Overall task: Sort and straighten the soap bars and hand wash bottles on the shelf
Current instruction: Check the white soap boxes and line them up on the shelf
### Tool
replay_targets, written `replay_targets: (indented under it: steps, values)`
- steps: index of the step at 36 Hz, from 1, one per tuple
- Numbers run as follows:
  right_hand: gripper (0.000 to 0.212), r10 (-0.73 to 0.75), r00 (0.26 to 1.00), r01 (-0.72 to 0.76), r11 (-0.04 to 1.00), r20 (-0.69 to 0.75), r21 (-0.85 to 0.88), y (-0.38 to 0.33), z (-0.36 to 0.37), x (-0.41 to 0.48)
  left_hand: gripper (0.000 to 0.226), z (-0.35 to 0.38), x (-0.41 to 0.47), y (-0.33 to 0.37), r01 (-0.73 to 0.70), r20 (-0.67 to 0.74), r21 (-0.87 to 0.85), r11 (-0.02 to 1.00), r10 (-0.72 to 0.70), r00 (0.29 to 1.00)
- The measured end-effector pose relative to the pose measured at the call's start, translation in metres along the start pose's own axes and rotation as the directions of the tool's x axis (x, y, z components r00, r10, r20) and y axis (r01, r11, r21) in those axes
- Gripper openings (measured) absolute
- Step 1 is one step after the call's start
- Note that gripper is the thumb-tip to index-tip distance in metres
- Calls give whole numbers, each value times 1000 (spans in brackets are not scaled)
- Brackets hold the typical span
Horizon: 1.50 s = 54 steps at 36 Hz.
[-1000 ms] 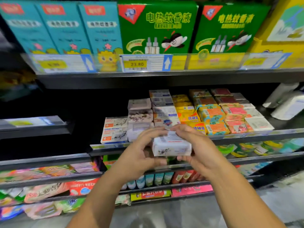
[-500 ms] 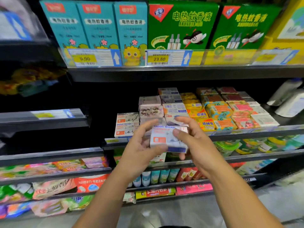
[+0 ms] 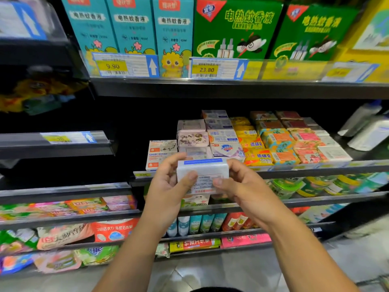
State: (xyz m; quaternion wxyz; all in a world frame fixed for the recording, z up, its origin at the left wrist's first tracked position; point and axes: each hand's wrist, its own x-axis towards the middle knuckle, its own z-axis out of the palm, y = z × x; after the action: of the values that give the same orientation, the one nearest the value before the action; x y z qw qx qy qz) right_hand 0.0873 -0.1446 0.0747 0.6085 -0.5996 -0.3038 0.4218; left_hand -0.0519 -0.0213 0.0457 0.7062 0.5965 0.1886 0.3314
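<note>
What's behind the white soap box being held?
Behind the white soap box, held by the left hand and right hand, stand the Goat Soap boxes and a Safeguard box. The shelf edge is covered there.

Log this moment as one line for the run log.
left hand: grips white soap box | right hand: grips same box | box: in front of soap shelf, not set down

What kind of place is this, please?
Probably a shop, perhaps a supermarket: price tags on the shelf edges, many soap bars stacked in rows, and green boxes above. The left hand and right hand hold one soap box.
</note>
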Motion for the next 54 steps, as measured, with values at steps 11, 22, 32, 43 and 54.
replay_targets:
  steps: [11,22,32,43,54]
  values:
    - [38,40,993,-67,963,107,260,5,0,0,74,-28,2,-7,-156,158,458,875,93,983]
    - [44,-17,999,16,999,-42,-41,2,12,7,47,-10,-8,9,37,14,35,999,-38,999]
    - [25,37,996,-59,960,85,272,1,11,7,59,-30,-5,2,-41,103,329,944,7,995]
    - [45,-88,996,92,983,28,-158,9,18,6,44,-29,-13,10,-56,-41,164,985,63,997]
    - [62,-7,1000,9,997,25,-71,42,41,13,66,-13,-4,19,-139,38,279,950,133,990]
